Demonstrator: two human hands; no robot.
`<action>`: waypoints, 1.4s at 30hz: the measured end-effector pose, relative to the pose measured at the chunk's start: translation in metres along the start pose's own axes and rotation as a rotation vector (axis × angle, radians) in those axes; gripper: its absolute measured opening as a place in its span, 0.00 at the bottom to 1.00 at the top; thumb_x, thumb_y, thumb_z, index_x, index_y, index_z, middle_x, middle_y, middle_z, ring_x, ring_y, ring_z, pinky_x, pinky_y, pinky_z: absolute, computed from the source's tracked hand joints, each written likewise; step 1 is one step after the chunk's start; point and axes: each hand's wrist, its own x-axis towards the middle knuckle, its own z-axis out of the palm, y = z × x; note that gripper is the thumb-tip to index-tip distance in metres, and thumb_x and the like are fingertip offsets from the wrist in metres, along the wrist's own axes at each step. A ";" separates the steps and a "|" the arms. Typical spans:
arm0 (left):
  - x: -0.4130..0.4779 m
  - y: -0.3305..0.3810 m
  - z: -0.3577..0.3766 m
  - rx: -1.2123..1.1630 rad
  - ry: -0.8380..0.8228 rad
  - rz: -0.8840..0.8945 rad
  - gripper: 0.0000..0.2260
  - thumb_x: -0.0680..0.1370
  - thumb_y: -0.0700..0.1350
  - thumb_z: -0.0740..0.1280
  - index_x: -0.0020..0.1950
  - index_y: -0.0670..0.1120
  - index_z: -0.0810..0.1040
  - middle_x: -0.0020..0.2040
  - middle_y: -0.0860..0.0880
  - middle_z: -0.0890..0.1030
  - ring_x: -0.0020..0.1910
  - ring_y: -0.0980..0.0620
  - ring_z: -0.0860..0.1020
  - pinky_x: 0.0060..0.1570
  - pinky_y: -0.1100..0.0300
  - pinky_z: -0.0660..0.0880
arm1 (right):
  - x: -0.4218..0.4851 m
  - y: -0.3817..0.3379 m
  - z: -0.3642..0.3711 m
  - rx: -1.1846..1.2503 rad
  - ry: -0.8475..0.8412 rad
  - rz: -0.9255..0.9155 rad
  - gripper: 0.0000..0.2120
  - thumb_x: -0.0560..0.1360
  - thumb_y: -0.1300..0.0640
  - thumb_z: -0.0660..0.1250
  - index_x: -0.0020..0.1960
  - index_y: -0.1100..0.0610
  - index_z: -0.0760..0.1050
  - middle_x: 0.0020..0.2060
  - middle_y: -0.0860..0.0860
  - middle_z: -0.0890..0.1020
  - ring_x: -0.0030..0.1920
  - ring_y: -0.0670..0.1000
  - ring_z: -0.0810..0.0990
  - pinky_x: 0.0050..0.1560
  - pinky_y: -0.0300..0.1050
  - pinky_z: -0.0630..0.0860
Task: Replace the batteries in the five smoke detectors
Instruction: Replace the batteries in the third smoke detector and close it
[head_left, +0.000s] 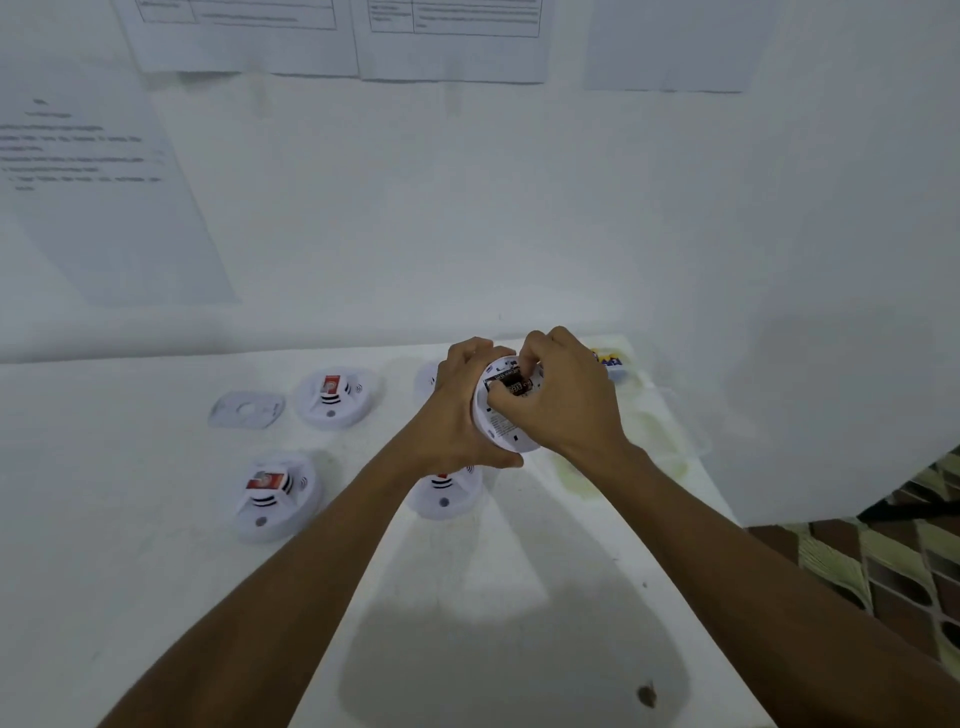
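My left hand (462, 415) grips the rim of a white round smoke detector (500, 427), held tilted above the table with its back side towards me. The fingers of my right hand (561, 400) are pinched on a dark battery (511, 386) in the detector's open compartment. Three more detectors rest on the table: one with a red battery on top at the back left (335, 397), one with a red battery at the front left (275, 493), and one partly under my left wrist (444, 493). Another white detector (427, 378) peeks out behind my left hand.
A loose white mounting plate (247, 409) lies at the far left of the group. A clear tray (649, 415) with a yellow-and-blue pack (608, 358) sits at the back right. Papers hang on the wall behind. The table's right edge (727, 509) borders patterned floor.
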 end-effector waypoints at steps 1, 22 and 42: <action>-0.001 0.004 0.001 0.000 0.016 -0.035 0.37 0.57 0.58 0.80 0.60 0.65 0.64 0.60 0.63 0.66 0.61 0.63 0.63 0.67 0.71 0.60 | -0.001 0.004 -0.003 0.001 -0.012 -0.004 0.14 0.65 0.47 0.72 0.38 0.52 0.68 0.38 0.47 0.72 0.36 0.50 0.74 0.34 0.44 0.70; 0.002 0.032 0.028 0.005 0.020 0.100 0.41 0.54 0.59 0.77 0.63 0.64 0.63 0.65 0.52 0.66 0.67 0.54 0.62 0.59 0.78 0.58 | -0.005 0.048 -0.017 0.119 -0.019 -0.055 0.18 0.67 0.43 0.71 0.46 0.51 0.66 0.40 0.46 0.75 0.41 0.49 0.76 0.37 0.47 0.75; 0.018 0.021 0.040 -0.072 0.082 0.089 0.44 0.55 0.54 0.81 0.65 0.64 0.63 0.65 0.58 0.64 0.68 0.55 0.63 0.66 0.65 0.64 | 0.008 0.109 -0.041 0.380 0.022 -0.145 0.07 0.77 0.58 0.70 0.55 0.54 0.81 0.42 0.44 0.84 0.45 0.40 0.80 0.46 0.29 0.69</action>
